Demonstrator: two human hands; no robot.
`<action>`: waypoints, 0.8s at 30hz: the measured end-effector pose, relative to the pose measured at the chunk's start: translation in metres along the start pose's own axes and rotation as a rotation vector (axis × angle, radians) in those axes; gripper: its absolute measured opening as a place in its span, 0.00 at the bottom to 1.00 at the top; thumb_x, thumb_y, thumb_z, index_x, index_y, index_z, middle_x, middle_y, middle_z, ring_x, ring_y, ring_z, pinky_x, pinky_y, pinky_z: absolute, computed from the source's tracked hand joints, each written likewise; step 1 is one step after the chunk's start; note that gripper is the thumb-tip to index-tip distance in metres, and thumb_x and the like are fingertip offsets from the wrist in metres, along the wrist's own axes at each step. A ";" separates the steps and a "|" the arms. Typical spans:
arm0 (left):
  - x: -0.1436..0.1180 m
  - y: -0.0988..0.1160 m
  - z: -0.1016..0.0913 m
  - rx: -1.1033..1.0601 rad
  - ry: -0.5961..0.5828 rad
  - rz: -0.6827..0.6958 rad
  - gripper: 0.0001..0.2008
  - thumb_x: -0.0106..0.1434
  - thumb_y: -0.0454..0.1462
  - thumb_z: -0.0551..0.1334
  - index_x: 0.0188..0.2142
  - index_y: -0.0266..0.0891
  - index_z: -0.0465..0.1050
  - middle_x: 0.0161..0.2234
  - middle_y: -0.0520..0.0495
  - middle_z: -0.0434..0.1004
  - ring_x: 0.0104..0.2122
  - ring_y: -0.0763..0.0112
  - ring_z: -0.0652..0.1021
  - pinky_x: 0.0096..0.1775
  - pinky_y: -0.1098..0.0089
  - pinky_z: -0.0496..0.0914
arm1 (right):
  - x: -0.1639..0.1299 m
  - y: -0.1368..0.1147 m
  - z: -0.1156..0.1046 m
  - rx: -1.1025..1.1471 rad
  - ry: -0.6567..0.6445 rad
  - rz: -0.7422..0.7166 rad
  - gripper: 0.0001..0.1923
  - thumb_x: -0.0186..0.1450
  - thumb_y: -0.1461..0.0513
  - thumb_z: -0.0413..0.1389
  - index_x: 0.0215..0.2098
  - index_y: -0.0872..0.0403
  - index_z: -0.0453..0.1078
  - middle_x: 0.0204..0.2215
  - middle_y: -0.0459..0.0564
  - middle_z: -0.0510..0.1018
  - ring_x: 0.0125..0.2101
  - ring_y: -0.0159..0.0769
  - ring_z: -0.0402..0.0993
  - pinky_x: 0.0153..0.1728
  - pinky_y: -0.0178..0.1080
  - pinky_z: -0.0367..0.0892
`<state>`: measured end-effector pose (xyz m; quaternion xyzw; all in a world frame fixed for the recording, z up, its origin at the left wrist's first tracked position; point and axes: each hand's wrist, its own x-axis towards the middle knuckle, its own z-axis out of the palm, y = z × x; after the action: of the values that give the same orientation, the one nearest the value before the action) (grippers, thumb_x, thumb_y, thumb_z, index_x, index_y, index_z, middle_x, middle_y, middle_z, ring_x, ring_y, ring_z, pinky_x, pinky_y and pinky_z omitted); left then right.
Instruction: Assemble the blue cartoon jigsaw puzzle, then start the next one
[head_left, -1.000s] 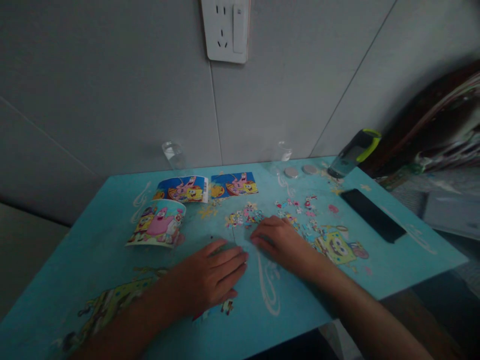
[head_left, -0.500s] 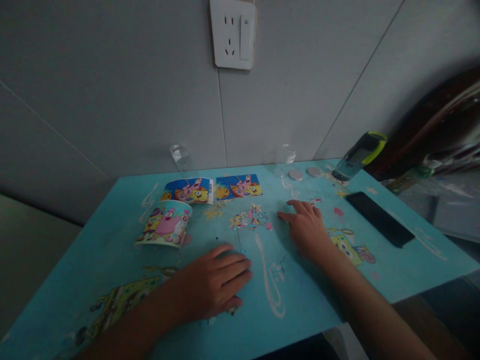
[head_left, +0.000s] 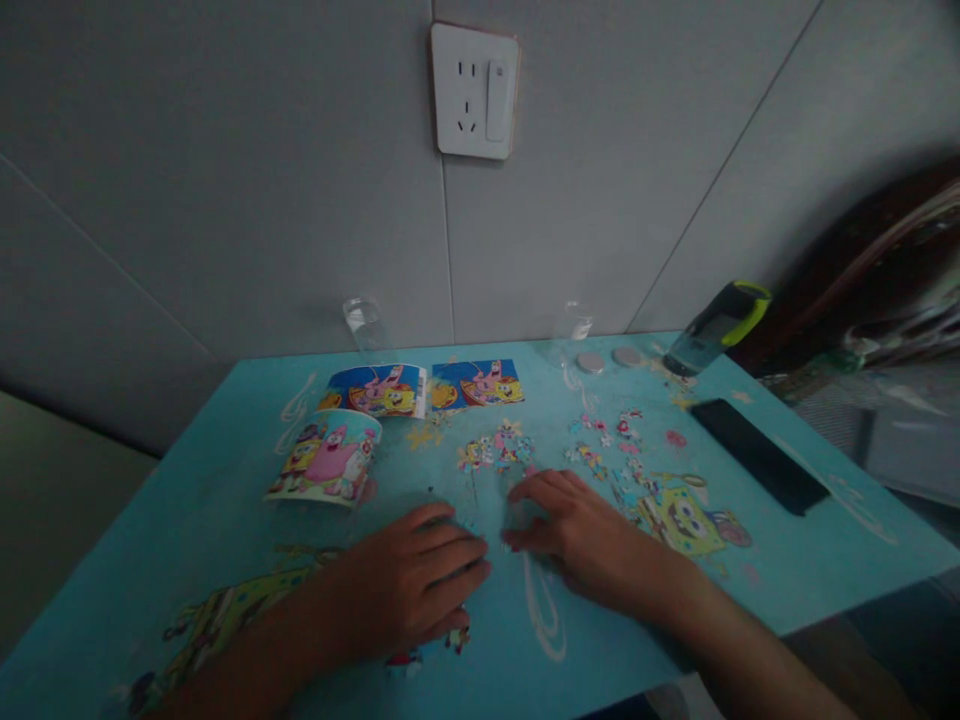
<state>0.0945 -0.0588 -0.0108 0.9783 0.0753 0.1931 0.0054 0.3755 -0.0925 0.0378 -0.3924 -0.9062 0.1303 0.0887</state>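
My right hand [head_left: 581, 530] has come back from the far scatter of puzzle pieces [head_left: 607, 445], where it was reaching half a second ago, and now sits palm down just right of centre, fingers [head_left: 536, 492] loosely curled toward the middle of the table [head_left: 225, 520]; whether a piece is pinched under them I cannot tell, as the palm hides the fingertips. My left hand [head_left: 409, 585] has barely moved: it lies flat and relaxed, grasping nothing that I can see, with a few joined pieces [head_left: 427, 648] peeking out from under its near edge. The two hands are now close together, nearly touching at the fingertips, and I judge that the right one has returned to where the pieces are being assembled. Just beyond the fingers lies a small cluster of loose pieces [head_left: 499, 450], and the wider scatter spreads to the right, above the cartoon figure printed on the table. Further out on the left a printed tub [head_left: 326, 462] lies on its side, and behind it two picture cards [head_left: 424, 388] lie flat. Along the back edge stand two clear cups [head_left: 361, 322] and two round lids [head_left: 607, 358]; a dark phone [head_left: 757, 455] lies to the right, a bottle [head_left: 716, 325] beyond it, and a wall socket [head_left: 474, 92] above.
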 end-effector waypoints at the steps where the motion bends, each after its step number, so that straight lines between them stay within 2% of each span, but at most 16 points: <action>1: 0.000 0.000 0.000 0.003 0.005 0.001 0.17 0.70 0.38 0.61 0.56 0.35 0.72 0.50 0.41 0.79 0.47 0.60 0.78 0.57 0.52 0.68 | 0.002 -0.004 0.001 0.025 -0.009 -0.046 0.19 0.68 0.69 0.57 0.52 0.43 0.79 0.57 0.51 0.74 0.57 0.44 0.68 0.60 0.49 0.62; 3: 0.001 0.000 -0.001 0.000 0.019 -0.005 0.16 0.71 0.38 0.60 0.56 0.35 0.73 0.50 0.41 0.80 0.47 0.60 0.78 0.55 0.53 0.69 | 0.004 -0.006 0.003 0.065 -0.010 -0.104 0.19 0.69 0.68 0.57 0.53 0.42 0.78 0.58 0.49 0.74 0.57 0.42 0.69 0.61 0.48 0.62; 5: 0.003 0.000 -0.002 -0.010 0.036 -0.011 0.15 0.71 0.38 0.60 0.55 0.36 0.74 0.50 0.41 0.80 0.47 0.60 0.78 0.55 0.54 0.69 | 0.005 -0.001 0.002 0.073 0.026 -0.064 0.22 0.68 0.69 0.55 0.56 0.44 0.76 0.58 0.49 0.74 0.57 0.41 0.69 0.61 0.47 0.62; 10: 0.007 0.001 -0.003 -0.049 0.018 0.010 0.17 0.73 0.40 0.58 0.57 0.34 0.72 0.52 0.41 0.79 0.49 0.59 0.77 0.56 0.54 0.67 | 0.001 0.041 -0.004 -0.152 0.163 0.335 0.31 0.64 0.76 0.47 0.62 0.53 0.71 0.60 0.56 0.75 0.58 0.46 0.71 0.61 0.52 0.62; 14: 0.004 0.004 0.003 -0.066 -0.009 0.018 0.19 0.73 0.42 0.58 0.59 0.35 0.70 0.52 0.41 0.80 0.51 0.59 0.77 0.59 0.54 0.65 | -0.005 0.072 0.001 -0.305 0.132 0.509 0.32 0.64 0.76 0.45 0.65 0.58 0.67 0.61 0.61 0.73 0.59 0.49 0.71 0.62 0.56 0.61; 19: 0.001 0.004 0.005 -0.068 -0.029 0.021 0.20 0.72 0.41 0.60 0.59 0.35 0.70 0.51 0.42 0.80 0.52 0.59 0.77 0.58 0.54 0.65 | -0.009 0.074 0.008 -0.316 0.100 0.502 0.38 0.60 0.77 0.46 0.67 0.56 0.64 0.64 0.58 0.71 0.65 0.46 0.64 0.66 0.57 0.55; 24: 0.004 0.004 0.003 -0.067 -0.003 0.019 0.19 0.71 0.42 0.61 0.57 0.35 0.71 0.50 0.43 0.81 0.51 0.59 0.77 0.57 0.55 0.65 | -0.007 0.063 0.010 -0.191 0.100 0.312 0.45 0.58 0.78 0.45 0.71 0.48 0.57 0.67 0.48 0.67 0.68 0.41 0.60 0.69 0.55 0.51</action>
<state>0.1003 -0.0623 -0.0119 0.9785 0.0594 0.1939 0.0367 0.4206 -0.0577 0.0083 -0.5407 -0.8371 0.0360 0.0745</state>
